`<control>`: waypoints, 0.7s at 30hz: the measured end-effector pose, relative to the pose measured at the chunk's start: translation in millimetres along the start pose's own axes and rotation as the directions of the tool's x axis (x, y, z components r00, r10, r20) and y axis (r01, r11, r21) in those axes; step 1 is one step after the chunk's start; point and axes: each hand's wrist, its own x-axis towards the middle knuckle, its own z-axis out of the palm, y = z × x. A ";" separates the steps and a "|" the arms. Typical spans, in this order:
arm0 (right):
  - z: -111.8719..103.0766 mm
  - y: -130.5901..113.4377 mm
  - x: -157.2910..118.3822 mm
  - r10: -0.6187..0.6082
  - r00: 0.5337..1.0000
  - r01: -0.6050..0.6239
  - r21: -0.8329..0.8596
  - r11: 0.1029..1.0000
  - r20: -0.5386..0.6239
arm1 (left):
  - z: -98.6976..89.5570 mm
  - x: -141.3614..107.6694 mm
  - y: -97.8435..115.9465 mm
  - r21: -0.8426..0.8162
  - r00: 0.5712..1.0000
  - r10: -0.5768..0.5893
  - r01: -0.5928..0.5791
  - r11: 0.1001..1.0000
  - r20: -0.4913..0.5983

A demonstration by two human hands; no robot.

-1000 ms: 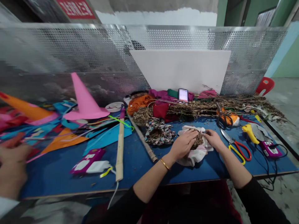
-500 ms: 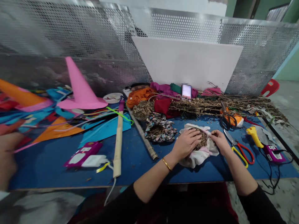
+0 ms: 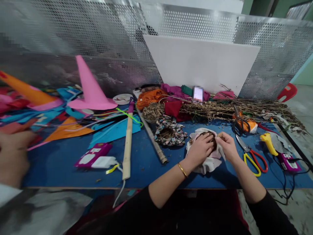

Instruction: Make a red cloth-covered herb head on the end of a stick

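Cloth (image 3: 206, 166) sits near the front edge of the table (image 3: 151, 178), right of the middle. Scissors (image 3: 248, 150) lie to its right, then a glue gun (image 3: 269, 143). Twigs (image 3: 214, 109) lie along the back edge, before a board (image 3: 201, 65). Hats (image 3: 90, 93) stand back left.

Craft workshop, I'd say: blue flat-topped table (image 3: 146, 176) shows me pink cone-shaped hat (image 3: 89, 91), red-and-yellow-handled metal scissors (image 3: 253, 160), dry brown twigs (image 3: 210, 109); grey perforated metal partition (image 3: 117, 42) behind. Exact kind, I can't tell.
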 end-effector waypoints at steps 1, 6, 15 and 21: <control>5.8 -0.3 2.4 -0.019 1.000 0.019 -0.007 1.000 0.015 | 3.4 -0.6 0.9 0.026 1.000 0.006 -0.006 1.000 0.008; 23.5 1.8 12.6 -0.023 1.000 0.023 0.002 1.000 0.012 | 11.2 -2.7 3.8 0.160 0.999 0.012 -0.018 0.987 0.038; 6.8 7.7 0.7 0.023 0.997 -0.026 -0.043 0.999 -0.078 | -15.3 -8.4 11.9 0.089 0.998 -0.003 0.009 0.996 -0.069; 1.6 8.2 -4.0 0.027 0.994 -0.039 -0.118 0.992 -0.106 | -35.6 -38.9 -13.8 -0.176 0.857 -0.426 0.390 0.904 -0.290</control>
